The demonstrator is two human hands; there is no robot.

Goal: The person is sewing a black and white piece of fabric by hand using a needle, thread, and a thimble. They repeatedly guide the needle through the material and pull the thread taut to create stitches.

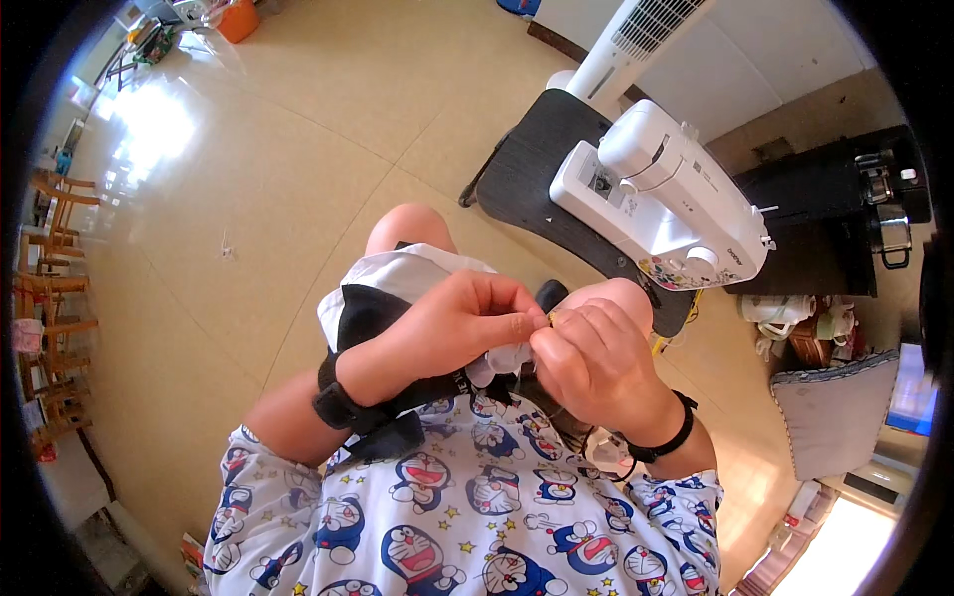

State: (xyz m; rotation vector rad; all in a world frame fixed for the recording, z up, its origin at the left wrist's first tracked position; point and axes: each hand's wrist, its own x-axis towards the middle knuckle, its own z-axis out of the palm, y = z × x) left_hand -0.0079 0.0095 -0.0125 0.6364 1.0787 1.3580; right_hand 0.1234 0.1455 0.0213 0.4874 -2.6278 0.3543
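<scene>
Above my lap, my left hand (459, 320) and my right hand (608, 366) meet fingertip to fingertip. Thumb and forefinger of the left are pinched together. The fingers of the right are curled in tightly against them. A tiny yellowish bit shows where they meet, but what either hand grips is too small and hidden to name. White cloth (393, 270) lies across my left thigh, with a black piece (366, 316) beside it under my left wrist. Some pale, semi-clear material (502, 363) hangs just below the fingertips, partly covered by my hands.
To the right, a white sewing machine (686, 204) stands on a small black table (527, 164). Behind it rises a white tower fan (646, 40). A grey cushioned seat (833, 412) is at the far right, and wooden chairs (60, 288) line the left side.
</scene>
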